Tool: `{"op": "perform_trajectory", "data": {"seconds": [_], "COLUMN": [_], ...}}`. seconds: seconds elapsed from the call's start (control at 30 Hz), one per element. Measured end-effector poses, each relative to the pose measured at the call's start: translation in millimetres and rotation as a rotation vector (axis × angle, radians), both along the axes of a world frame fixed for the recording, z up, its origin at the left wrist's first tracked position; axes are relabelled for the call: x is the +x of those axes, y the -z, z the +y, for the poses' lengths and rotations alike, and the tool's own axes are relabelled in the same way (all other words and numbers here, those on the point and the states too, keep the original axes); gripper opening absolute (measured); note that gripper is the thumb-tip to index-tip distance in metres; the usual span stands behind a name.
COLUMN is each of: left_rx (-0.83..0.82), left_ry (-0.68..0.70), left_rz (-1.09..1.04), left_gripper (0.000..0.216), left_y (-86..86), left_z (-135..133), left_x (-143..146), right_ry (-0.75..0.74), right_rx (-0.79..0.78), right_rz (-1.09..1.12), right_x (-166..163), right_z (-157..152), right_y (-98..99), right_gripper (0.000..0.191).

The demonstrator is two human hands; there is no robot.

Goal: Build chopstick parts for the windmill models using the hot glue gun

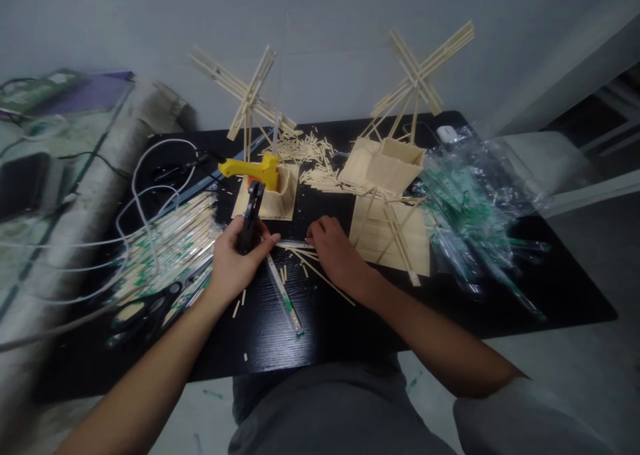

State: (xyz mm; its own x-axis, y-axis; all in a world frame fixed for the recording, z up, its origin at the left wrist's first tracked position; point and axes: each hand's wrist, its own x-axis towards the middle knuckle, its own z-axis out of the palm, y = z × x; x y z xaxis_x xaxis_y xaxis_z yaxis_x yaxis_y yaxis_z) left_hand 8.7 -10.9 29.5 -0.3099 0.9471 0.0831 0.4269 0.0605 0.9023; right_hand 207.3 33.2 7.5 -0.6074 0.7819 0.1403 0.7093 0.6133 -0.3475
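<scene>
The black cutter [250,215] stood upright at the middle of the black table [350,322], the left hand [234,263] wrapped tight around its handles. Just beside it, the right hand [336,254] lay knuckles-up with its fingertips on a thin stick [294,244]; whether it pinched the stick could not be told. Behind stood a yellow glue gun [250,168]. The green print on the sleeved chopsticks [175,242] was too blurred to read.

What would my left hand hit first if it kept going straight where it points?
Probably the yellow glue gun, just beyond the black pliers your left hand holds, though depth is unclear.
</scene>
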Motion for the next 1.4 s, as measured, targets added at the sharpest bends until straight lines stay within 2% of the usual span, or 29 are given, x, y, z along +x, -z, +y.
{"op": "perform_trajectory", "data": {"seconds": [0.13,0.23,0.4,0.53,0.63,0.87,0.97,1.1,1.4], "left_rx": [-0.001,0.000,-0.001,0.004,-0.006,-0.001,0.001,-0.004,-0.010], "left_ry": [0.009,0.004,-0.024,-0.024,-0.022,-0.015,-0.011,-0.008,-0.003], "left_rz": [-0.004,-0.014,-0.024,-0.001,0.009,0.026,0.013,0.007,0.037], "left_gripper": [0.030,0.031,0.032,0.030,0.029,0.028,0.030,0.029,0.029], "left_y": [1.9,3.2,2.8,2.4,1.1,3.0,4.1,1.6,1.4], "left_z": [0.0,-0.1,-0.4,-0.4,-0.5,-0.6,-0.7,-1.2,-0.9], "left_x": [-0.6,-0.1,-0.6,-1.8,-1.3,-2.2,-2.9,-1.7,-2.0], "right_ry": [0.001,0.010,0.008,-0.004,-0.016,0.054,0.078,0.101,0.111], "right_rx": [0.005,0.038,0.073,0.048,-0.090,-0.719,-0.909,-1.046,-1.177], "right_rz": [-0.105,-0.093,0.150,0.412,0.592,0.937,1.037,1.101,1.165], "right_x": [-2.0,-4.0,-5.1,-5.4,-6.1,-8.9,-10.2,-11.1,-9.0], "right_z": [-1.0,-0.4,1.0,-1.4,-4.1,-4.1,-2.4,-1.8,-1.6], "right_y": [-0.3,4.4,10.2,8.8,6.6,2.4,3.7,4.6,-2.2], "right_gripper": [0.022,0.024,0.030,0.020,0.016,0.013,0.019,0.027,0.030]}}
